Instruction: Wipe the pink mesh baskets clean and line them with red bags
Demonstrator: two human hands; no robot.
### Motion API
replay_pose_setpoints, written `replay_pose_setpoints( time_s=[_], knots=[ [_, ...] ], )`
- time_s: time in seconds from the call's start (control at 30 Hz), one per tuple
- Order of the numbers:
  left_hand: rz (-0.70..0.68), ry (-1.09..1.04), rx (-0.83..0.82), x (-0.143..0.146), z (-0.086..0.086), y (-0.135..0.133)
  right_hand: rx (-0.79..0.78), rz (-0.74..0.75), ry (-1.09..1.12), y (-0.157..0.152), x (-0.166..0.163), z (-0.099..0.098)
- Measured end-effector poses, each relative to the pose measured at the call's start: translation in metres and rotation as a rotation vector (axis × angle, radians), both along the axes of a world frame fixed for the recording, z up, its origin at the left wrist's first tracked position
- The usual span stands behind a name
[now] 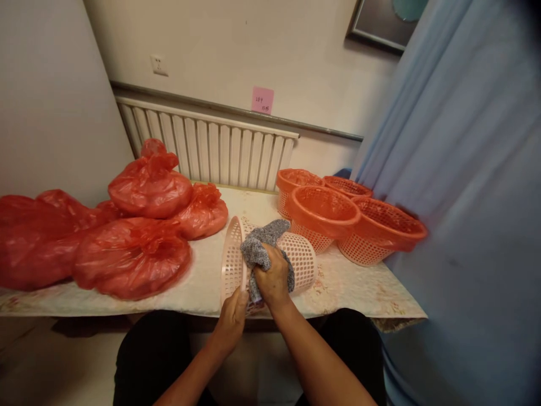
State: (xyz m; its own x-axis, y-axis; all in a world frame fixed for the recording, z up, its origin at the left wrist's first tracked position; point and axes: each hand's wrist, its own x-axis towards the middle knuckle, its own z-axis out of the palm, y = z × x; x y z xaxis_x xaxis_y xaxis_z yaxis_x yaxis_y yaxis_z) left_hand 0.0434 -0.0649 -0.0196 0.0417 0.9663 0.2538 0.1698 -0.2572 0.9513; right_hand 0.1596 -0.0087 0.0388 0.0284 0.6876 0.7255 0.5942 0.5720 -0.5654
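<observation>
A pale pink perforated plastic wastebasket (301, 260) lies on its side on the covered table, its wide mouth toward the left. Gripping the rim at the near side is my left hand (234, 313), fingers closed round the edge. My right hand (273, 276) is closed on a grey speckled cloth (256, 251) and presses it against the outside of the basket, close to the rim. Part of the cloth spreads out above the knuckles. Most of the basket's inside is hidden.
Several tied red plastic bags (150, 186) are heaped on the left of the table (207, 276). Several baskets (325, 211) lined with red bags stand at the right, beside a blue curtain (465, 214). Behind the table is a white radiator (211, 141).
</observation>
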Motion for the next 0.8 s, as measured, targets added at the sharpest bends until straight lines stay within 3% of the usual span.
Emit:
replay_pose_setpoints(
  time_s=[0.17,0.33,0.53,0.67,0.8],
  knots=[
    [-0.023,-0.018,-0.038,-0.001,-0.005,0.001,-0.015,-0.106,-0.053,0.019,0.021,-0.003],
    [-0.032,-0.047,-0.046,-0.001,-0.012,-0.001,-0.104,-0.314,-0.056,0.038,0.076,-0.016],
    [-0.045,-0.057,-0.035,0.002,-0.011,-0.002,-0.237,-0.557,0.163,0.045,0.136,-0.038],
    [-0.035,-0.021,0.001,0.002,-0.009,-0.002,-0.218,-0.603,0.248,0.026,0.128,-0.057],
    [-0.04,0.02,0.005,0.001,-0.008,0.001,-0.076,-0.49,0.217,-0.005,0.086,-0.082]
  ],
)
